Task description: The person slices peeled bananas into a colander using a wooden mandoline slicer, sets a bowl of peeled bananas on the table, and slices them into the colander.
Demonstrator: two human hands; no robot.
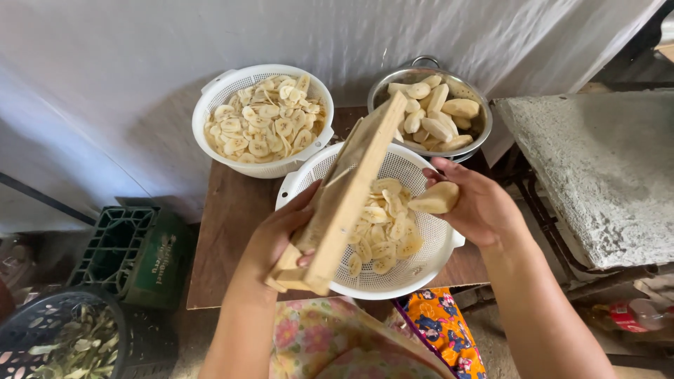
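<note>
My left hand (277, 235) grips the near end of a long wooden slicer board (351, 189), tilted over a white colander (428, 263) that holds several pale banana slices (382, 228). My right hand (474, 203) holds a peeled banana piece (437, 198) beside the board's right side, above the same colander. A second white colander (210, 98) at the back left is full of slices. At the back right a metal bowl (477, 130) holds several whole peeled bananas (439, 112).
The colanders stand on a low brown wooden table (225, 238). A green plastic crate (133, 253) and a dark basket of peels (63, 337) are on the floor at left. A grey concrete slab (611, 168) is at right. White cloth hangs behind.
</note>
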